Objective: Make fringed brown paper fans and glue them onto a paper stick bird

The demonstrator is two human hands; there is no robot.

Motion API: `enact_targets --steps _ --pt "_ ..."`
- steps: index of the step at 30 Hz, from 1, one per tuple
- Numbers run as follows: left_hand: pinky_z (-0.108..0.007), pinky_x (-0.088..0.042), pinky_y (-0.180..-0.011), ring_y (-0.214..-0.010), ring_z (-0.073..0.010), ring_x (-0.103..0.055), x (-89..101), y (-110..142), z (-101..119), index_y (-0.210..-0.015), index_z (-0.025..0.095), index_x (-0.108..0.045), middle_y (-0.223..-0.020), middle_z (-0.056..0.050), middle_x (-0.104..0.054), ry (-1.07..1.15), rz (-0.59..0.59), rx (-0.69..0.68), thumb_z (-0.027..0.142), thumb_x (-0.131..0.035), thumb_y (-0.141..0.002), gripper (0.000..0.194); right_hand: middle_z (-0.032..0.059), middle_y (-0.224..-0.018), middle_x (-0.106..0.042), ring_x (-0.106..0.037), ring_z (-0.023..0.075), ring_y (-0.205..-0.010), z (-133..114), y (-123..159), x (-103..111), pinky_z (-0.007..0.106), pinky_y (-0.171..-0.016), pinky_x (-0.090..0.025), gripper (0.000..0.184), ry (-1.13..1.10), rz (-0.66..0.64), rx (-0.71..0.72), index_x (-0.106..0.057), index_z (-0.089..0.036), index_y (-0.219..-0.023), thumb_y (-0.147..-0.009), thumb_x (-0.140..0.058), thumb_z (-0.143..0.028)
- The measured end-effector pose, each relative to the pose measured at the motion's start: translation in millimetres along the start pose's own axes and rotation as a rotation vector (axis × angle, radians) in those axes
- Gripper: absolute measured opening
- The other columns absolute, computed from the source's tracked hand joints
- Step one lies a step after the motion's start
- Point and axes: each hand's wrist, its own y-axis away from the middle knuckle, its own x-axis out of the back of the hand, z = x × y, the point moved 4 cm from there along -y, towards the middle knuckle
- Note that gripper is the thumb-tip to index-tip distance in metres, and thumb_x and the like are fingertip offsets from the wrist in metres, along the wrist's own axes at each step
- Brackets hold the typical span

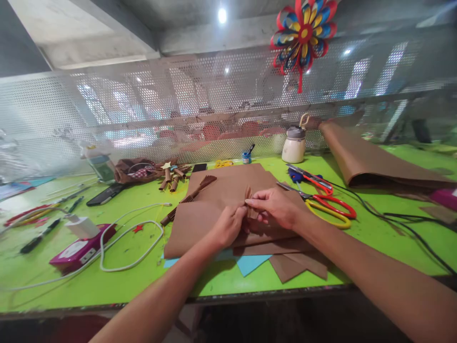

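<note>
My left hand [231, 224] and my right hand [274, 206] meet over a stack of brown paper sheets [200, 221]. Pinched between the fingers of both is a small piece of brown paper [248, 191] with narrow strips sticking up; its lower part is mostly hidden by the fingers. Left of the hands, a brown paper broom shape [193, 195] with a fringed end lies across the sheets. Right by my right wrist are scissors with red and yellow handles [323, 209], and behind them scissors with red handles [317, 181].
At left are a purple power strip [80, 252] with a white charger [82, 226], a looped white cable [134, 269] and a phone [105, 194]. A white bottle [293, 146], a small blue jar [246, 158] and a rolled brown sheet [378, 159] stand or lie toward the back.
</note>
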Motion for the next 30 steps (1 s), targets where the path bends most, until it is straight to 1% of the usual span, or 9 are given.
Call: enact_targets --steps 2,8,13,17,20,23,26,28,30 --pt "-0.020 -0.038 -0.049 -0.048 -0.0099 -0.050 1.7 0.0 -0.6 -0.069 0.012 -0.057 -0.055 -0.003 -0.060 -0.042 0.012 0.010 0.024 -0.029 -0.082 0.033 -0.0027 -0.050 -0.054 -0.046 0.0062 -0.041 -1.0 0.4 0.1 0.019 -0.038 -0.034 0.030 0.012 -0.023 0.013 -0.057 -0.013 -0.064 -0.072 -0.063 -0.041" --pt "-0.020 -0.037 -0.047 -0.046 -0.0099 -0.048 1.9 0.6 -2.9 -0.053 0.012 -0.055 -0.052 -0.005 -0.059 -0.049 -0.018 0.095 0.024 -0.028 -0.079 0.040 0.0010 -0.057 -0.061 -0.056 0.0091 -0.051 -6.2 2.4 2.1 0.021 -0.049 -0.043 0.030 0.078 -0.218 0.020 -0.059 -0.012 -0.065 -0.074 -0.062 -0.040" --pt "-0.021 -0.038 -0.051 -0.051 -0.0104 -0.049 -3.1 1.9 0.2 -0.067 0.013 -0.056 -0.057 -0.002 -0.059 -0.075 -0.077 0.064 0.024 -0.031 -0.081 0.031 0.0006 -0.055 -0.060 -0.056 0.0095 -0.047 -2.3 -0.8 5.2 0.021 -0.046 -0.043 0.032 0.088 -0.153 0.001 -0.058 -0.012 -0.066 -0.073 -0.062 -0.043" --pt "-0.021 -0.039 -0.054 -0.054 -0.0108 -0.051 -5.1 2.0 -3.2 -0.079 0.015 -0.053 -0.063 -0.001 -0.060 -0.119 -0.070 0.024 0.034 -0.038 -0.085 0.025 -0.0005 -0.050 -0.058 -0.053 0.0090 -0.044 -2.3 -0.7 4.8 0.021 -0.044 -0.039 0.028 0.154 -0.092 0.023 -0.057 -0.013 -0.066 -0.075 -0.059 -0.040" --pt "-0.021 -0.038 -0.052 -0.053 -0.0106 -0.050 -6.0 0.5 -7.5 -0.080 0.015 -0.052 -0.061 -0.001 -0.058 -0.104 -0.092 0.011 0.040 -0.037 -0.087 0.029 -0.0010 -0.052 -0.057 -0.052 0.0093 -0.047 -7.5 0.9 5.6 0.022 -0.048 -0.039 0.026 0.253 -0.092 0.054 -0.057 -0.014 -0.067 -0.077 -0.055 -0.037" --pt "-0.019 -0.037 -0.048 -0.048 -0.0095 -0.048 -5.7 -1.2 -9.6 -0.082 0.015 -0.051 -0.056 0.000 -0.057 -0.040 -0.115 0.041 0.041 -0.037 -0.087 0.030 -0.0014 -0.058 -0.057 -0.049 0.0089 -0.052 -15.7 2.0 6.9 0.022 -0.051 -0.037 0.018 0.438 -0.100 0.139 -0.062 -0.013 -0.073 -0.077 -0.055 -0.030" --pt "-0.018 -0.036 -0.046 -0.045 -0.0084 -0.045 -5.7 -1.0 -5.8 -0.076 0.013 -0.053 -0.051 -0.001 -0.057 0.001 -0.136 0.067 0.041 -0.034 -0.088 0.035 -0.0008 -0.062 -0.058 -0.047 0.0094 -0.057 -22.1 1.9 11.5 0.022 -0.053 -0.035 0.014 0.639 0.003 0.223 -0.064 -0.013 -0.074 -0.074 -0.055 -0.023" --pt "-0.018 -0.035 -0.046 -0.045 -0.0081 -0.045 -5.7 0.2 -2.1 -0.073 0.012 -0.055 -0.050 -0.002 -0.057 0.027 -0.142 0.085 0.042 -0.033 -0.088 0.040 -0.0002 -0.062 -0.059 -0.048 0.0097 -0.058 -22.6 0.9 14.7 0.022 -0.054 -0.035 0.014 0.660 0.049 0.242 -0.065 -0.013 -0.073 -0.074 -0.056 -0.024" --pt "-0.018 -0.034 -0.046 -0.047 -0.0084 -0.047 -5.8 1.3 -0.3 -0.073 0.011 -0.057 -0.055 -0.005 -0.061 0.069 -0.150 0.105 0.042 -0.032 -0.088 0.043 -0.0006 -0.060 -0.058 -0.048 0.0091 -0.055 -19.5 -0.9 17.7 0.022 -0.052 -0.035 0.016 0.592 0.044 0.219 -0.063 -0.013 -0.073 -0.074 -0.057 -0.028"
